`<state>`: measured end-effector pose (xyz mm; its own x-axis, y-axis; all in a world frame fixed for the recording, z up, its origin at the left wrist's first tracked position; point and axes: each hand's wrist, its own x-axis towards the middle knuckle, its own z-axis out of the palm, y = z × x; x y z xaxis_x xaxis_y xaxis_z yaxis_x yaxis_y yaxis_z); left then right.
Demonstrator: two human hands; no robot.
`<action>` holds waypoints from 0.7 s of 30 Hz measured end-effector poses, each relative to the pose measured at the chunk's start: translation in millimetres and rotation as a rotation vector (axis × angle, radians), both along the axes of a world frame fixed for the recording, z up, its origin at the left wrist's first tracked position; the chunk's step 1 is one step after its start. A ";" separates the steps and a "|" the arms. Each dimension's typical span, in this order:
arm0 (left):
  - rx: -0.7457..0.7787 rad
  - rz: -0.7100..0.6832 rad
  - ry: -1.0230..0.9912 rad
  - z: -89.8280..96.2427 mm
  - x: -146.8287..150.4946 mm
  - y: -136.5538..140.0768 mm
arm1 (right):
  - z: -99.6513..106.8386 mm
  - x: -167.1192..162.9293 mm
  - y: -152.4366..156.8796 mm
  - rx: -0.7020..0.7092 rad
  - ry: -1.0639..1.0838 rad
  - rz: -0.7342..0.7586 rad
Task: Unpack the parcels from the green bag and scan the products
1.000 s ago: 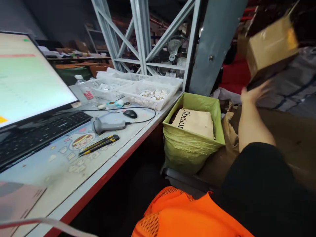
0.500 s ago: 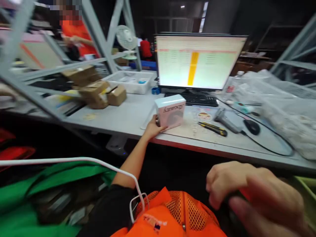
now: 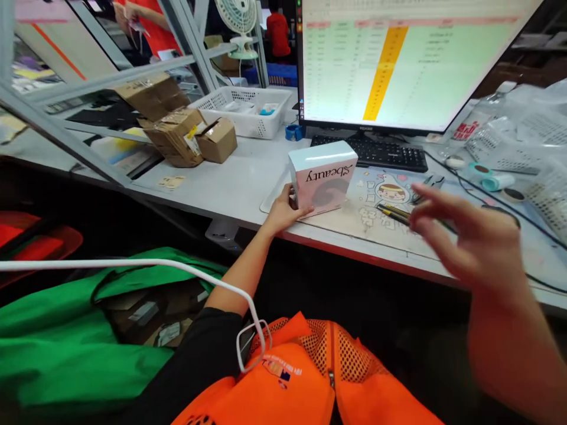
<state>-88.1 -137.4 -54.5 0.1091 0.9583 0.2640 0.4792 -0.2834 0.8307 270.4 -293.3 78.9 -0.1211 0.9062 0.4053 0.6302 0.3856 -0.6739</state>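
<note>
a long pale desk, edged in red along the front, is topped by a bright monitor set toward its back. on the left the view is crossed by a grey metal frame, built of slanted and level struts. a pale fan is placed by the frame; beyond, a blue crate, a person in red and a second person in red are seen. at far left a pale panel is marked by an orange stripe. the background past the monitor is left dim, and the space under the desk is sunk in shadow.
</note>
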 end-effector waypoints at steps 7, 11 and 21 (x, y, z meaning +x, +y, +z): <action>0.650 -0.070 0.218 -0.7 3.4 -6.8 | -79.3 134.1 148.9 -0.430 -0.703 -0.540; 0.748 -0.122 0.298 1.2 17.7 -2.6 | -98.8 122.2 154.7 -0.460 -0.796 -0.557; 0.828 -0.025 0.388 18.5 21.1 19.1 | 5.5 100.9 115.0 -0.575 -0.239 -0.272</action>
<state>-67.0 -118.3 -36.0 0.3525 0.4749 0.8064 0.6679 -0.7312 0.1387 371.4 -178.3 84.4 0.1155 0.9803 -0.1600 0.8110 -0.1861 -0.5546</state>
